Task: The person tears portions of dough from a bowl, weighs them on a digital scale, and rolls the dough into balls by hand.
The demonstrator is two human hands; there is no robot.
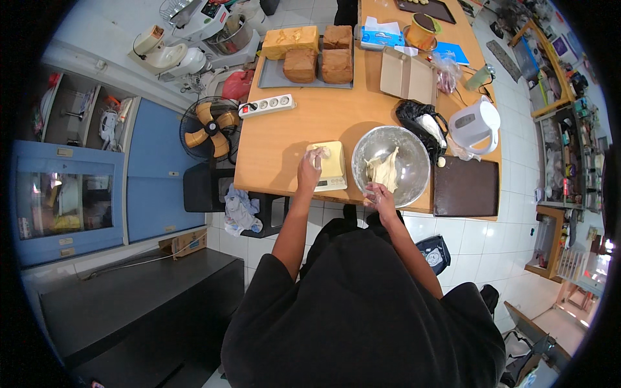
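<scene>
The dough (383, 173) lies in the steel mixing bowl (415, 173), a little toward eight o'clock from its middle, with twelve pointing away from the person. It is one pale cream, soft-looking mass of uneven outline, folded and stretched, with a thin peak drawn up toward one o'clock and its near end narrowing toward seven. The bowl's inner wall is streaked with whitish residue.

The right hand (380, 194) is at the bowl's seven o'clock rim, fingers partly curled and whitish with smears, right by the dough's near end; whether they grip it I cannot tell. The left hand (313, 161) is half closed over the yellow-topped scale (334, 167), at nine o'clock from the bowl. Something pale shows at its fingertips, too small to make out, so I cannot tell if it is held. A dark baking tray (467, 187) lies toward four o'clock.
</scene>
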